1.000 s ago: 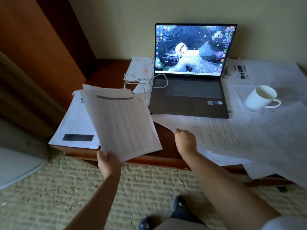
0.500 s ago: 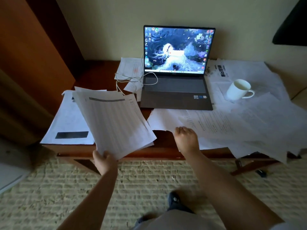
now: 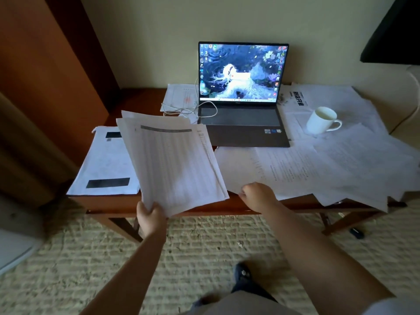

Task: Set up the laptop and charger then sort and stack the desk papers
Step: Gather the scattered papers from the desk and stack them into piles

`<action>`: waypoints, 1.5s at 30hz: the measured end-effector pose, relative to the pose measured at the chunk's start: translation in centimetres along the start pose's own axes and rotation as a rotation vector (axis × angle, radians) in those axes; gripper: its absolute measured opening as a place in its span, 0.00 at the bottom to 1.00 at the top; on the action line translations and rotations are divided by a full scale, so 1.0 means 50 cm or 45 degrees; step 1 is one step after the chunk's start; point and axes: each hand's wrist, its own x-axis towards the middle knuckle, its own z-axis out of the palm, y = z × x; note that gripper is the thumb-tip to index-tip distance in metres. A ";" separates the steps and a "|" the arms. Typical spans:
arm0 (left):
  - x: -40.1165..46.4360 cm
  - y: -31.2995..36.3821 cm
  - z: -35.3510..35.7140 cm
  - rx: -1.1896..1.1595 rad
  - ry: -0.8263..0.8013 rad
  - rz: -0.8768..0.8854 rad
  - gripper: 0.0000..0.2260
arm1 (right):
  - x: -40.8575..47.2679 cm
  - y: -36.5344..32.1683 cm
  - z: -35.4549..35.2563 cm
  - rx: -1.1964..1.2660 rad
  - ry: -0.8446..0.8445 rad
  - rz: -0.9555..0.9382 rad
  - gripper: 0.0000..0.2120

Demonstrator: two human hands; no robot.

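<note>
Meanwhile, left hand (image 3: 150,215) grips a paper stack (image 3: 175,164); right hand (image 3: 256,195) pinches a sheet (image 3: 241,169); mug's (image 3: 321,120) contents unclear.

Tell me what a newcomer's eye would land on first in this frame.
The lit laptop at the back of the desk draws the eye first, its screen bright in a dim room. Next comes the sheaf of papers that the left hand grips above the desk's front edge. Loose sheets sprawl over the right side around a white mug, and the right hand pinches their near edge.
</note>
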 end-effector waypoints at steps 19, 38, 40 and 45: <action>-0.084 0.016 0.284 0.104 -0.169 -0.020 0.06 | 0.053 0.201 0.002 -0.155 0.104 0.245 0.13; -0.167 0.002 0.302 0.267 -0.203 -0.021 0.16 | -0.035 0.245 -0.086 0.110 1.160 0.139 0.16; -0.173 -0.009 0.287 0.359 -0.357 -0.048 0.15 | -0.046 0.221 -0.113 0.086 1.194 -0.213 0.20; -0.194 -0.033 0.255 0.326 -0.592 -0.318 0.08 | -0.096 0.175 -0.027 0.169 0.879 -0.668 0.22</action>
